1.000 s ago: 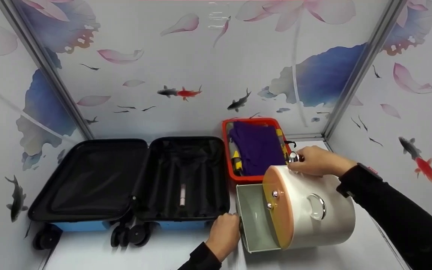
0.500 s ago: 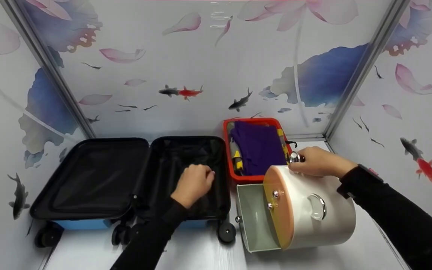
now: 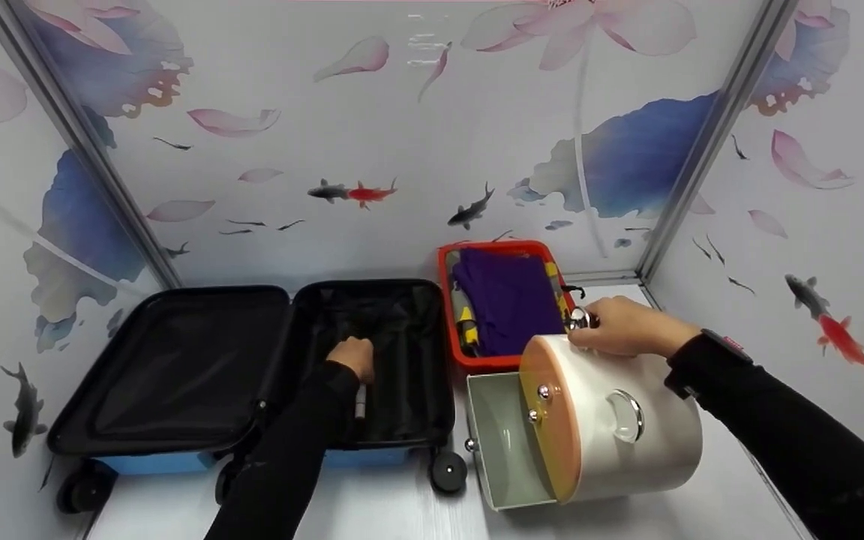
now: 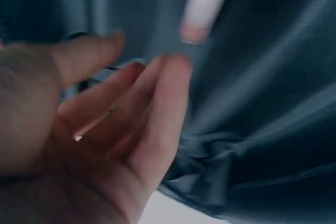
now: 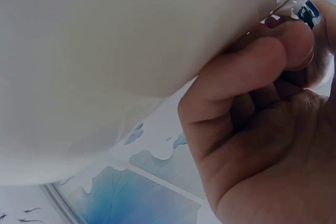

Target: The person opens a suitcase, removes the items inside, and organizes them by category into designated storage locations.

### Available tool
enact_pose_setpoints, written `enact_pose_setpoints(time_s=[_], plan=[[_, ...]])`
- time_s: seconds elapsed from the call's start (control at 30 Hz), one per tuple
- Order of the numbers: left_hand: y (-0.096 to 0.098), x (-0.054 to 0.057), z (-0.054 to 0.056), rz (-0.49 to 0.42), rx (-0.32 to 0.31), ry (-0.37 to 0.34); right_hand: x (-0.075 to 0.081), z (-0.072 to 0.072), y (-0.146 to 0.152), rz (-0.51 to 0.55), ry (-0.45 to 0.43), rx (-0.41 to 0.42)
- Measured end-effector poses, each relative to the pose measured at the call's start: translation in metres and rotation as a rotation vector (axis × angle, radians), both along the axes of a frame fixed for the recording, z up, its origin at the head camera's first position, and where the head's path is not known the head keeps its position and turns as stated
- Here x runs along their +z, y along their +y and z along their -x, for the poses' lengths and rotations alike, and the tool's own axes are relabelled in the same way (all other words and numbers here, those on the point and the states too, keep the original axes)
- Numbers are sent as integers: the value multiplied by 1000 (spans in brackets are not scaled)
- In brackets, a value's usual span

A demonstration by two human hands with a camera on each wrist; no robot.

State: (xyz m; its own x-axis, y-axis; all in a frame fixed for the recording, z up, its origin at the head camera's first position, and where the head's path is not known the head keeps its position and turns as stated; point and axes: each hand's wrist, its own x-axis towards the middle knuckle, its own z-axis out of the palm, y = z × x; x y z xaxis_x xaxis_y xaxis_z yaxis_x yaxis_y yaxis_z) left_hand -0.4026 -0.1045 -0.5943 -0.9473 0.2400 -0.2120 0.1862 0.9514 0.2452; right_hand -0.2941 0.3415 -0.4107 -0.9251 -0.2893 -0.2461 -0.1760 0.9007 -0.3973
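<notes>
My left hand [image 3: 353, 356] reaches down into the right half of an open black-lined suitcase [image 3: 413, 397]. In the left wrist view its thumb and fingers stand apart with nothing between them. A slim pale-pink tube [image 4: 202, 9] lies on the lining just beyond the fingertips; the hand partly covers it in the head view. My right hand [image 3: 627, 326] grips the chrome handle [image 3: 579, 318] of a white rounded storage box [image 3: 649, 442]. The box has a translucent orange front [image 3: 563, 435]. Its pale green drawer [image 3: 507, 442] is pulled out to the left.
A red basket [image 3: 488, 365] with folded purple cloth [image 3: 507, 300] stands behind the box. The suitcase's other half [image 3: 169, 367] lies flat at the left, with black wheels [image 3: 448, 472] jutting toward the front. Printed walls [image 3: 372, 135] enclose the back and sides.
My left hand has let go of the drawer front, moved left and lowered into the suitcase beside the pink tube. The right hand keeps its grip on the box's handle.
</notes>
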Motion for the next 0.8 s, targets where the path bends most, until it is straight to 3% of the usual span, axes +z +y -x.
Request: enact_pose_setpoints(time_s=[0.07,0.13,0.2,0.23,0.3,0.37,0.43,0.6,0.7,0.8], plan=[[-6,-15,10,20,17,-86,0,-1,0,-3,6,1],[-11,-45,29,55,7,-125,0,-2,0,-2,3,-1],[-11,-60,35,78,-16,-146,0,-2,1,1,-4,-7],[-4,-44,24,89,-7,-168,1,-2,1,3,-6,-8],[0,-39,17,92,-5,-187,2,-1,0,6,-1,-10],[7,-14,-2,81,14,-210,3,1,-2,8,3,-10],[10,-2,-15,70,29,-212,3,2,-4,5,7,-10],[12,0,-31,48,19,-153,3,1,-6,6,-14,-15],[12,-1,-33,22,20,-139,1,0,-4,14,-24,-17],[15,4,-33,-12,9,-105,0,-2,-1,15,-29,-25]])
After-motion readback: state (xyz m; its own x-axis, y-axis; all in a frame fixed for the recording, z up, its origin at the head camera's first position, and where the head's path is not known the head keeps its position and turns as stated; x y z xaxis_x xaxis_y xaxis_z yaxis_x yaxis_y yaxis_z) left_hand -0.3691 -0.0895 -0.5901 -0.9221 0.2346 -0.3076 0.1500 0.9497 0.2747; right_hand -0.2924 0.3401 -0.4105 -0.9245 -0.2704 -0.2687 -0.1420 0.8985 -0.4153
